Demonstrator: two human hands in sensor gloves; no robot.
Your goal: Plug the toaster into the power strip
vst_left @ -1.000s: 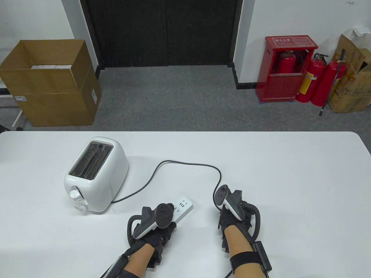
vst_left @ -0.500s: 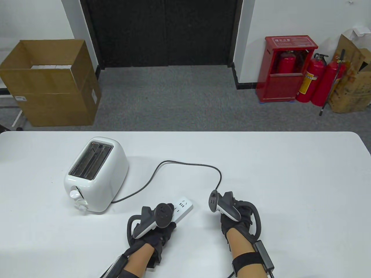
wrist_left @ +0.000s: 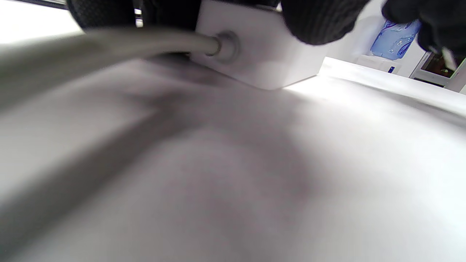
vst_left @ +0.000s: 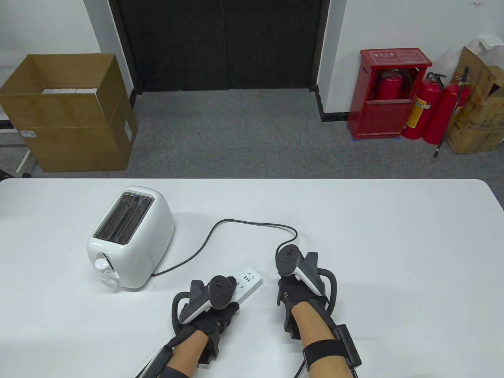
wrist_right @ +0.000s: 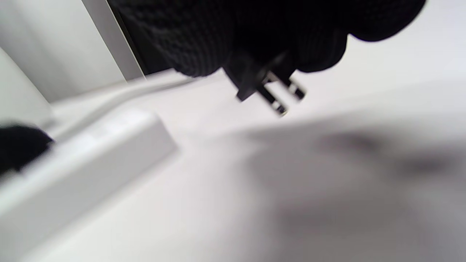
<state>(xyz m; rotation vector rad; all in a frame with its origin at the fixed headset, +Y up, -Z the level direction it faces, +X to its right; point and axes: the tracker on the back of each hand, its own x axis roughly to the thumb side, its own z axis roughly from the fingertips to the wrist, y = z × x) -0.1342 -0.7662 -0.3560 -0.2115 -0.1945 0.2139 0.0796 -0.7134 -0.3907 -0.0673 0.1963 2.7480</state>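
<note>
The right hand (vst_left: 301, 293) has moved left since the earlier frames and now sits just beside the free end of the power strip (vst_left: 248, 280), where half a second ago it was clearly further off to the right. Its fingers (wrist_right: 204, 40) grip the black plug (wrist_right: 255, 78), whose two metal prongs point down toward the white surface (vst_left: 393, 244) without touching it; the plug is near the strip but not in any socket. The black cord (vst_left: 220, 232) has shifted with it: the loop that ran down to the hand now bends back sharply at the tracker. The left hand (vst_left: 214, 311) has stayed where it was, its fingers (wrist_left: 320, 20) pressing down on the near end of the strip, where a grey cable (wrist_left: 109, 42) leaves its end face. The toaster (vst_left: 130, 236) stands unmoved at the left, well apart from both hands.
</note>
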